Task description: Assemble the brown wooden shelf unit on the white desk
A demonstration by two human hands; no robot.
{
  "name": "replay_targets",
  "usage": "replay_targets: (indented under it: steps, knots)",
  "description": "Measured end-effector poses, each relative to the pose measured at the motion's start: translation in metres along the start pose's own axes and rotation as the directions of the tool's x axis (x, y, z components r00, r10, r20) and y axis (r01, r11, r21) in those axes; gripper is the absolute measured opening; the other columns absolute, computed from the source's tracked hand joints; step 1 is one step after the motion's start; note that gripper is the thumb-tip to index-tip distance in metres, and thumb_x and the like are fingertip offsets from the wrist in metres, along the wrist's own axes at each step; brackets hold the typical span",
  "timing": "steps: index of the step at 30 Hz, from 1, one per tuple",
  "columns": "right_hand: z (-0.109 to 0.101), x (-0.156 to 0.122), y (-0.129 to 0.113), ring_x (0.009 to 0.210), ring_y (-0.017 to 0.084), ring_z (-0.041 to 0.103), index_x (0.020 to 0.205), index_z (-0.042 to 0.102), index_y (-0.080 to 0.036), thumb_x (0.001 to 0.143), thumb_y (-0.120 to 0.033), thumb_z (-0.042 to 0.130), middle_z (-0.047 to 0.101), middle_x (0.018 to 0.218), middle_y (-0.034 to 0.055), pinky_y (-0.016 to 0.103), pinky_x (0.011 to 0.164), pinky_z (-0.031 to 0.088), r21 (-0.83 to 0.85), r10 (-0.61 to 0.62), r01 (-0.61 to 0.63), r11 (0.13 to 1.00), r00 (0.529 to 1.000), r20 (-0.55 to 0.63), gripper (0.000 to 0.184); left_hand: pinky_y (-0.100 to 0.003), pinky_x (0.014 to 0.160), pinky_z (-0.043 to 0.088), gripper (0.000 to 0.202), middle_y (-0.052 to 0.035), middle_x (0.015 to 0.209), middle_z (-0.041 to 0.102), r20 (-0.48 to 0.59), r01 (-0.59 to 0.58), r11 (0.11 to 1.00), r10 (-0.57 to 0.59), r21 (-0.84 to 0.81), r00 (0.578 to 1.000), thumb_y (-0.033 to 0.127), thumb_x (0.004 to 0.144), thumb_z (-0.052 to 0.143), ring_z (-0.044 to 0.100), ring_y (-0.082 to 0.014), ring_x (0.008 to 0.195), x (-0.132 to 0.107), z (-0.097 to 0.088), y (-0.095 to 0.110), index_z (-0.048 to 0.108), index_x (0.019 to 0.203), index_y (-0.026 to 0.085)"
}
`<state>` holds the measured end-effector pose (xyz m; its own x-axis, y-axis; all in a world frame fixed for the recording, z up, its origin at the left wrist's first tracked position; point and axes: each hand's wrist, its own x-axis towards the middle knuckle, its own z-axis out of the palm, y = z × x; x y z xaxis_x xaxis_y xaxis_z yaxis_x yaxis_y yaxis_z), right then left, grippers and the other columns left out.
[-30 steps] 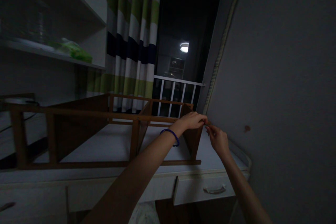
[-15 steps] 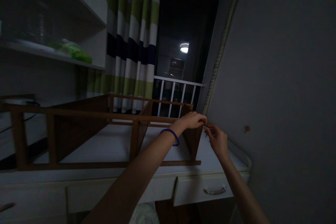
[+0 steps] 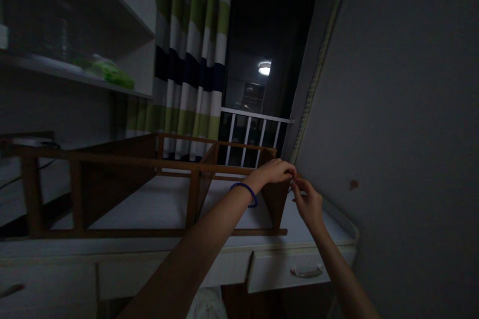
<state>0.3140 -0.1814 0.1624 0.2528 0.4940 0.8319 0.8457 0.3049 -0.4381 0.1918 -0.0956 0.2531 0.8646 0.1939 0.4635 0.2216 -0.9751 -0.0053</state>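
A brown wooden rack (image 3: 142,179) with upright panels and long rails lies across a white desk (image 3: 157,207). My left hand (image 3: 275,171), a blue bracelet on its wrist, is curled over the top corner of the rack's right end panel (image 3: 275,199). My right hand (image 3: 307,199) is just right of that corner with thumb and fingers pinched together at the panel's edge. What the pinch holds is too small and dark to make out. The two hands almost touch.
A grey wall (image 3: 404,124) stands close on the right. Striped green, white and navy curtains (image 3: 190,60) and a dark window with a white railing (image 3: 254,134) are behind the desk. A white shelf (image 3: 75,75) holds green items. A drawer (image 3: 299,269) sits slightly open below.
My right hand has crept a little left and up toward the panel corner, closing in on my left hand. The rack has stayed put.
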Motion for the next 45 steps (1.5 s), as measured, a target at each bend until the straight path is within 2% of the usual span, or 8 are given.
replay_targets:
  steps: [4,9,14,21,24,28,32,45]
  knots:
    - [-0.004,0.0,0.001,0.051,0.012,0.057,0.102,0.053,-0.017,0.078,-0.032,0.041,0.064,0.089,0.0062,0.026,0.052,0.046,-0.072,-0.061,0.064,0.995,0.998,0.035,0.03,-0.019,0.067,0.041,0.02,0.0022,0.081,0.066,-0.003,0.005,1.0,-0.006,-0.013,1.0,0.019,0.075,0.046,0.06,-0.0126,0.077,0.0,0.0,-0.001,0.062,0.087,0.023]
    - [-0.005,0.005,-0.001,0.077,0.021,0.057,0.095,0.061,-0.017,0.079,-0.033,0.041,0.063,0.085,0.0096,0.035,0.07,0.043,-0.217,-0.127,0.123,0.968,0.992,-0.004,0.03,-0.019,0.067,0.042,0.022,0.0028,0.081,0.067,-0.002,0.025,0.999,-0.025,-0.023,1.0,0.018,0.074,0.046,0.06,-0.0116,0.076,0.001,0.001,0.0,0.062,0.088,0.023]
    - [-0.008,0.011,-0.009,0.076,0.02,0.055,0.087,0.066,-0.018,0.082,-0.037,0.037,0.061,0.086,0.0103,0.032,0.068,0.042,-0.273,-0.143,0.128,0.953,0.989,-0.037,0.035,-0.019,0.07,0.042,0.029,0.0036,0.084,0.067,0.016,0.04,0.998,-0.04,-0.038,0.999,0.013,0.074,0.04,0.06,-0.0111,0.079,0.001,-0.002,0.001,0.063,0.089,0.024]
    - [-0.016,0.02,-0.01,0.062,0.017,0.059,0.087,0.063,-0.016,0.08,-0.04,0.041,0.065,0.076,0.0073,0.028,0.06,0.043,-0.216,-0.096,0.089,0.972,0.995,-0.021,0.033,-0.02,0.07,0.042,0.03,0.0016,0.09,0.066,0.044,0.04,0.999,-0.038,-0.032,0.998,0.012,0.076,0.04,0.06,-0.0118,0.08,0.001,-0.006,0.0,0.057,0.099,0.023]
    - [-0.017,0.021,-0.009,0.056,0.017,0.059,0.101,0.053,-0.016,0.078,-0.041,0.045,0.064,0.071,0.0044,0.026,0.054,0.042,-0.152,-0.012,0.004,0.988,0.999,-0.048,0.035,-0.02,0.066,0.043,0.031,-0.0017,0.088,0.066,0.038,0.068,0.997,-0.067,-0.024,0.997,0.013,0.077,0.04,0.06,-0.0124,0.077,0.001,-0.004,-0.001,0.051,0.105,0.018]
    - [-0.018,0.019,-0.013,0.055,0.017,0.059,0.116,0.036,-0.017,0.074,-0.043,0.05,0.062,0.069,0.0023,0.025,0.051,0.042,-0.019,0.096,-0.098,0.995,0.993,-0.067,0.051,-0.022,0.068,0.044,0.027,-0.004,0.09,0.066,0.045,0.088,0.996,-0.088,-0.003,0.995,0.015,0.077,0.041,0.06,-0.0149,0.08,0.002,-0.002,-0.002,0.055,0.1,0.017]
    - [-0.017,0.018,-0.013,0.051,0.015,0.058,0.109,0.04,-0.02,0.074,-0.044,0.048,0.062,0.07,0.0017,0.024,0.049,0.043,0.014,0.103,-0.102,0.995,0.992,-0.068,0.043,-0.024,0.071,0.044,0.028,-0.0034,0.093,0.066,0.051,0.084,0.996,-0.084,0.01,0.995,0.014,0.077,0.04,0.06,-0.0154,0.083,0.003,-0.003,0.0,0.059,0.098,0.019]
    - [-0.021,0.019,-0.007,0.048,0.015,0.057,0.105,0.045,-0.018,0.073,-0.048,0.049,0.063,0.074,0.0055,0.026,0.048,0.045,0.091,0.193,-0.183,0.979,0.976,-0.106,0.044,-0.024,0.071,0.044,0.03,-0.004,0.091,0.067,0.055,0.081,0.997,-0.082,0.021,0.995,0.013,0.075,0.041,0.06,-0.016,0.082,0.003,-0.005,0.001,0.061,0.097,0.018]
